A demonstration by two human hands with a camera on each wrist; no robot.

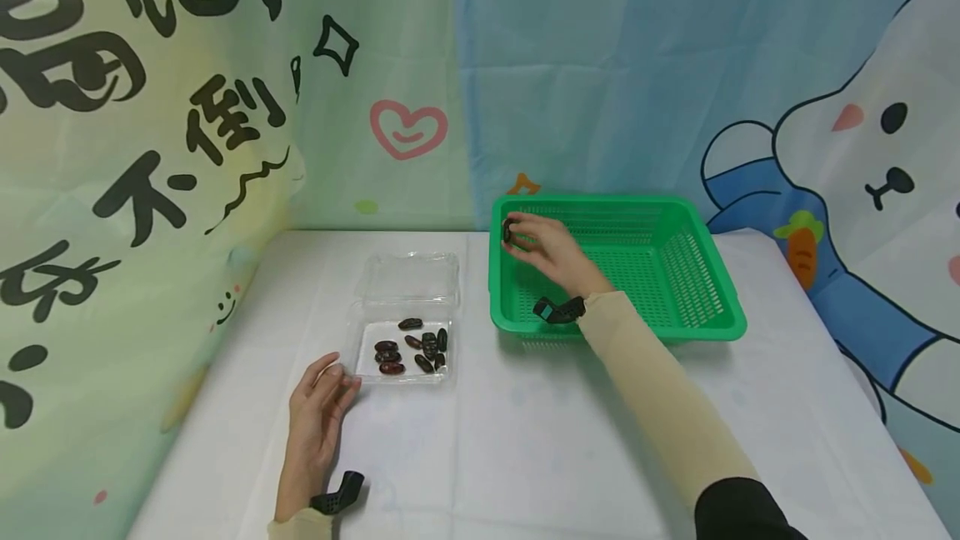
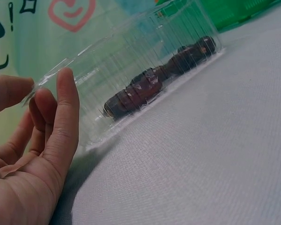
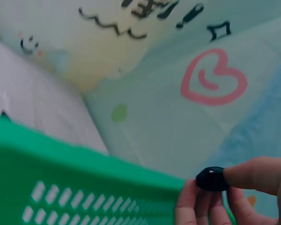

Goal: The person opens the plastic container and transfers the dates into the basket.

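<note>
My right hand [image 1: 551,252] is above the left side of the green plastic basket [image 1: 716,273], pinching a dark brown date [image 1: 507,230] between thumb and fingertips. In the right wrist view the date [image 3: 211,179] looks almost black, close to the basket's rim. On the table, a hinged clear plastic box [image 1: 408,277] lies with its lid folded back. Several dates [image 1: 392,357] are in its tray. The left hand [image 1: 318,419] pinches the near left corner of the box's rim between thumb and fingers, which the left wrist view shows up close.
A white cloth [image 1: 525,457] covers the table. Behind it hangs a printed curtain [image 1: 585,73] with cartoon figures and lettering. The basket stands at the back, right of the box, with a narrow strip of cloth between them.
</note>
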